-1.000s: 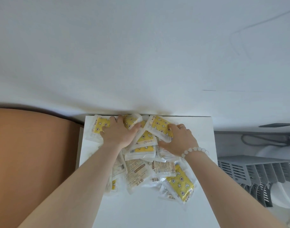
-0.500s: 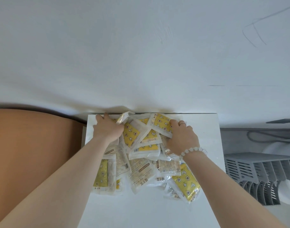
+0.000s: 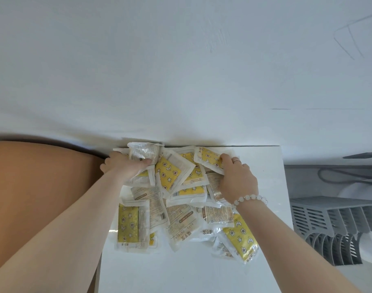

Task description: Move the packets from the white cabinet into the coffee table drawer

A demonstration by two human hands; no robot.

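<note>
Gripping packets [image 3: 180,216] at frame centre on the white cabinet [image 3: 180,271], our left hand [image 3: 123,168] curls round a clear packet [image 3: 145,154], our right hand [image 3: 237,178] pinches a yellow packet [image 3: 208,158].

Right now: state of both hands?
Left hand: grips a crumpled packet at the pile's back.
Right hand: grips a yellow packet.
</note>
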